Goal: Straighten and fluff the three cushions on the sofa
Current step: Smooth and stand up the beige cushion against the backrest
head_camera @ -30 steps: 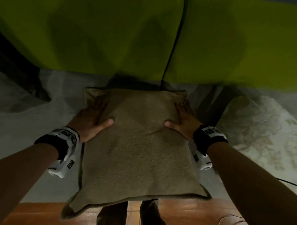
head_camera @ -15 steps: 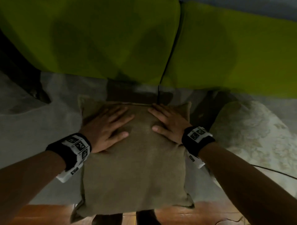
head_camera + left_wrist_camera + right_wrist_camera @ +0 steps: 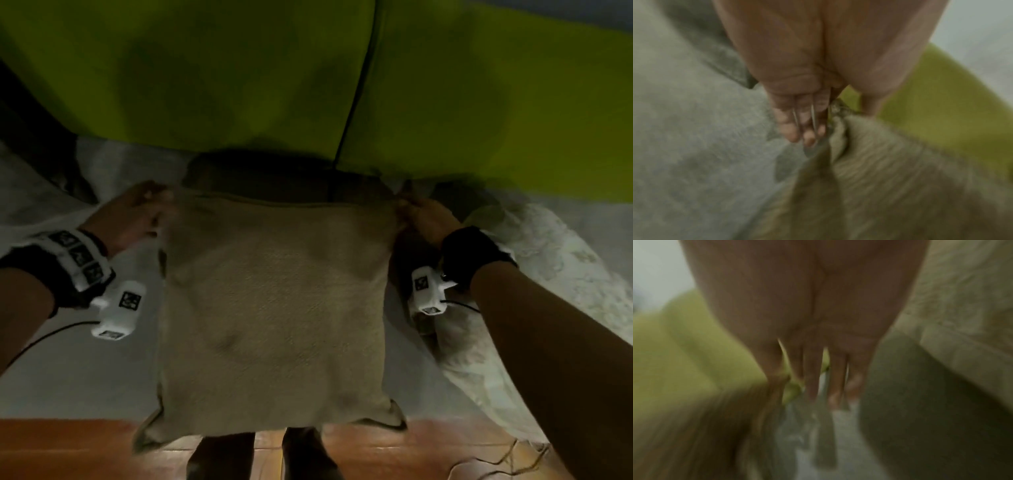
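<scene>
A tan woven cushion (image 3: 274,308) lies flat on the grey sofa seat (image 3: 85,359), its near edge hanging over the seat's front. My left hand (image 3: 159,204) pinches its far left corner; in the left wrist view the cushion's corner (image 3: 840,129) is bunched between the thumb and fingers (image 3: 795,129). My right hand (image 3: 406,207) grips the far right corner. The right wrist view is blurred by motion and shows long fingers (image 3: 813,378) beside the cushion's edge. A pale patterned cushion (image 3: 534,281) lies on the seat to the right.
Two bright green back cushions (image 3: 205,78) stand behind, split by a dark seam (image 3: 356,85). A dark shape (image 3: 30,137) fills the far left corner. Wooden floor (image 3: 68,448) and my legs (image 3: 222,459) show below the seat, with thin cables (image 3: 507,459) at the right.
Both hands left the top of the tan cushion, where they pressed flat, and slid outward to its far corners, which they now hold. The cushion lies flatter and wider.
</scene>
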Demonstrator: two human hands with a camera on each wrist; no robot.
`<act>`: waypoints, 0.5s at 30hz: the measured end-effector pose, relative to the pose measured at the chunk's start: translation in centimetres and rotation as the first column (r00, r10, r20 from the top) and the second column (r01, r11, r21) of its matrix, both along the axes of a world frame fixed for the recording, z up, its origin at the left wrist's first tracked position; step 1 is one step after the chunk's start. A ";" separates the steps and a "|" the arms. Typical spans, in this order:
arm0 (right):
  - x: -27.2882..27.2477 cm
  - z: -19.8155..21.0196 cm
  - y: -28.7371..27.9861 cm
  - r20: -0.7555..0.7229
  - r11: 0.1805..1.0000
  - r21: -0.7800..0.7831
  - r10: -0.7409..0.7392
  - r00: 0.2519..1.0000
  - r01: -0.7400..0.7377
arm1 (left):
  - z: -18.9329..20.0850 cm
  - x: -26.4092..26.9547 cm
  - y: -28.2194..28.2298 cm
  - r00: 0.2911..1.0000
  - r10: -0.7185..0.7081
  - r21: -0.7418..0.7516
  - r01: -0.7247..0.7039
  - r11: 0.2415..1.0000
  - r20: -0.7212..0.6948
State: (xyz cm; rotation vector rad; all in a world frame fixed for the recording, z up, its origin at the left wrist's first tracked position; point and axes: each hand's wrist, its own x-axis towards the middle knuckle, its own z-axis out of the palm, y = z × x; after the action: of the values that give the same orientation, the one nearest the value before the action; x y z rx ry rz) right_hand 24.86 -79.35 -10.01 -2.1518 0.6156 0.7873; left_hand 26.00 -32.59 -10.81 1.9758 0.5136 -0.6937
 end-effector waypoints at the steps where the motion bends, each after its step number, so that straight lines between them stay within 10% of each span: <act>1: 0.0 0.0 -0.5 0.009 0.993 0.089 -0.081 0.997 0.080 | 0.1 0.1 0.1 0.997 0.074 -0.041 -0.073 0.996 0.025; 6: 0.6 0.1 -1.4 0.142 0.983 -0.104 0.165 0.976 -0.151 | -0.6 1.2 1.9 0.984 0.105 0.042 -0.112 0.993 0.146; 10: 1.5 0.2 -1.6 0.107 0.825 -0.458 0.420 0.901 -0.330 | -1.0 1.2 3.5 0.967 0.113 0.183 -0.156 0.971 0.227; 15: -1.3 1.3 1.0 0.250 0.821 -0.482 0.464 0.850 -0.306 | -0.7 -0.9 2.2 0.924 -0.138 0.401 -0.017 0.916 0.356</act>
State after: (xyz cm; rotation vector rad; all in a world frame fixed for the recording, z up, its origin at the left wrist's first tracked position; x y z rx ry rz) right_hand 23.60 -78.35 -8.71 -2.8015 0.1481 0.4613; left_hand 25.11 -30.34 -11.46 2.4465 0.3741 -0.2344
